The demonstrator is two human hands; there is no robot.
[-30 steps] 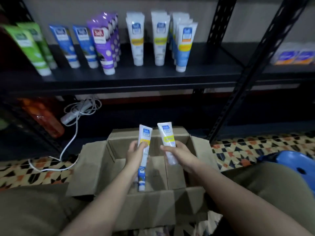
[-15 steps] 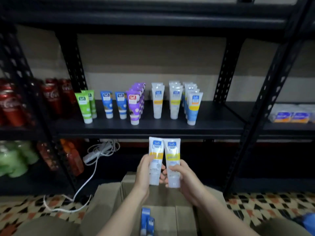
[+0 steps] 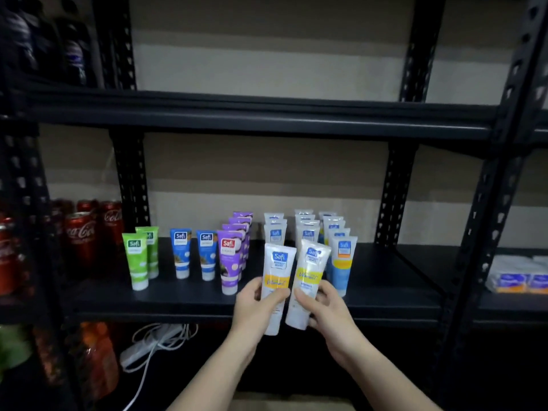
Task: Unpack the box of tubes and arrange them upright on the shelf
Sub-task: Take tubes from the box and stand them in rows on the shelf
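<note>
On a black shelf [image 3: 385, 280], left to right: red Coca-Cola cans [image 3: 81, 238], then upright Safi tubes in green [image 3: 137, 261], blue [image 3: 181, 253], purple [image 3: 229, 261] and white [image 3: 305, 229]. In front, the left hand [image 3: 255, 304] grips a white Safi tube with an orange band [image 3: 277, 287]; the right hand [image 3: 324, 307] grips a white Safi tube with a yellow band [image 3: 308, 283], tilted slightly right.

Dim room: black slotted-steel rack [image 3: 394, 200] with dark boards against a beige-and-cream banded wall [image 3: 267, 170], red cans [image 3: 80, 232] at left, white cable [image 3: 160, 339] below, blue-and-white packets [image 3: 519, 277] at right.
</note>
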